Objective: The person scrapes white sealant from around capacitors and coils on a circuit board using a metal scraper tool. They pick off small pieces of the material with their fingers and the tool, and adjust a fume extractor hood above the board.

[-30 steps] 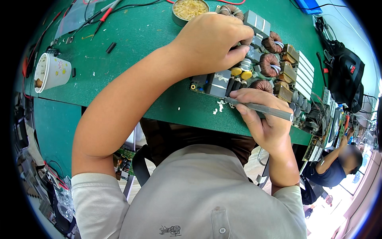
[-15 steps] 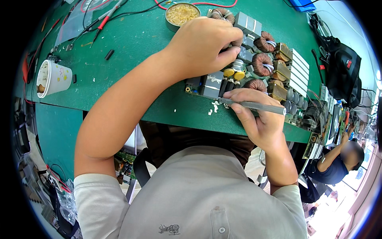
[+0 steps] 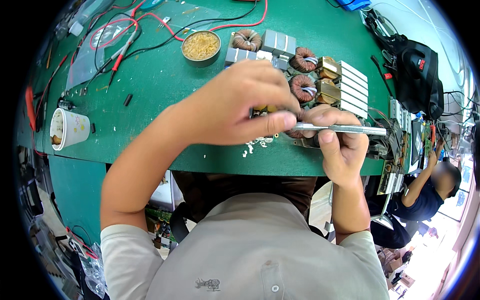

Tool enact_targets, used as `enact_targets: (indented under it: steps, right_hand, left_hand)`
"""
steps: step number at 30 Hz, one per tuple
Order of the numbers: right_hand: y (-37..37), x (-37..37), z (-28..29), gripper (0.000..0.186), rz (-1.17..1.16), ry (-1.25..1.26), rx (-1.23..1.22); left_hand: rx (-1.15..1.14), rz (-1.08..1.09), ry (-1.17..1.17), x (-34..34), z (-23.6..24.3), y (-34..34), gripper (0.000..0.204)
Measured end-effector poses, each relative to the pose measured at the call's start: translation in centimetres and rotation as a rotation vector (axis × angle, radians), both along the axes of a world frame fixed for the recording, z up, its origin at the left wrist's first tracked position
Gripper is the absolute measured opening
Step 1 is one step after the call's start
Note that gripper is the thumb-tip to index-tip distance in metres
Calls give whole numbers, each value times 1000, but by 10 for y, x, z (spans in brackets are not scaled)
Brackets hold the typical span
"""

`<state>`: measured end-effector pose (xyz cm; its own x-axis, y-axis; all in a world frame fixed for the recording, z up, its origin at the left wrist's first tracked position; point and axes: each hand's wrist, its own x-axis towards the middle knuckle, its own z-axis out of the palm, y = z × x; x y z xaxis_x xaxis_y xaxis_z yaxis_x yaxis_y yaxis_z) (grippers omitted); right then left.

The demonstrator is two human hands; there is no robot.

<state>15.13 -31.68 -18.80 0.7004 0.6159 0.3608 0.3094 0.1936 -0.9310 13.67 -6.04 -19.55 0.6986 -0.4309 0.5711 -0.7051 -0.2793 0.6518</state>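
Note:
My right hand [image 3: 345, 142] grips a slim silver metal-handled tool [image 3: 357, 129], held level above the near edge of a circuit board. At the tool's left end, my left hand [image 3: 250, 102] has its thumb and curled fingers closed, hiding the tip; these fingers are slightly blurred. Beneath both hands lies the board, with copper-wound coils [image 3: 303, 88], grey block parts [image 3: 278, 43] and a white finned heat sink [image 3: 353, 92]. Part of its near side is covered by my hands. White crumbs [image 3: 248, 148] are scattered on the green table [image 3: 165, 95] in front of it.
A round tin of yellowish material [image 3: 201, 47] stands beyond my left hand. Farther left are red and black test probes [image 3: 117, 62] and a white paper cup [image 3: 69, 129]. A black bag [image 3: 417, 75] lies at right, and another person [image 3: 425, 195] sits beyond the table corner.
My right hand has lifted the tool from the board and turned it nearly level. My left hand has come down from the board's parts to the tool's end. The view has shifted slightly.

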Motion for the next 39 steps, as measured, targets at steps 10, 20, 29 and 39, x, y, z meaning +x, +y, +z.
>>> enact_targets:
  steps: [10,20,29,39]
  right_hand:
    - [17,2,-1,12,-196,-211,28]
    - [28,-8,8,16,-428,-216,-91]
    - [18,-9,-13,12,-45,-280,-247]
    - [32,-16,-4,18,19,-529,-417]
  left_hand:
    - [-40,20,-92,-4,-1,-10,17]
    - [-57,142,-188,-6,-2,-15,19]
    - [-65,292,-105,7,-11,4,27]
    - [-10,390,-119,14,-27,7,27]
